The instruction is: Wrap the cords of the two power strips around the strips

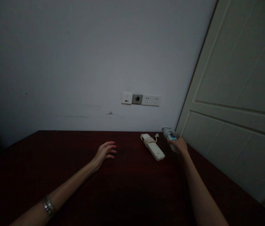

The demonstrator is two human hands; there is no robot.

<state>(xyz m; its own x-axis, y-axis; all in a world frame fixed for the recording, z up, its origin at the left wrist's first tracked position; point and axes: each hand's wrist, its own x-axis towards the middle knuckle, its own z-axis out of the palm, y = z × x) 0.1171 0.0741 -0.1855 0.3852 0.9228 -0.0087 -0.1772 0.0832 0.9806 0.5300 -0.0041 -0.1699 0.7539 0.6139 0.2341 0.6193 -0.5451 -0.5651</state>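
My left hand (pixel 105 152) is over the dark red tabletop (pixel 127 188), its fingers apart and slightly curled, holding nothing. At the back right, my right hand (pixel 179 145) is closed around a white power strip (pixel 167 131) with its cord wound about the far end. A patch of blue shows on that strip beside my fingers, and part of it is hidden by the hand. Between my hands, nearer the right one, a second white power strip (pixel 156 150) lies slantwise on the table. Its cord (pixel 148 140) is wrapped around it, with the plug (pixel 156 136) sticking out to the right.
A pale wall (pixel 87 62) rises behind the table. On it sit a white socket panel (pixel 151 100), a grey switch plate (pixel 137 99) and another white plate (pixel 126 98). A light panelled door (pixel 235 78) slants along the table's right side. The light is dim.
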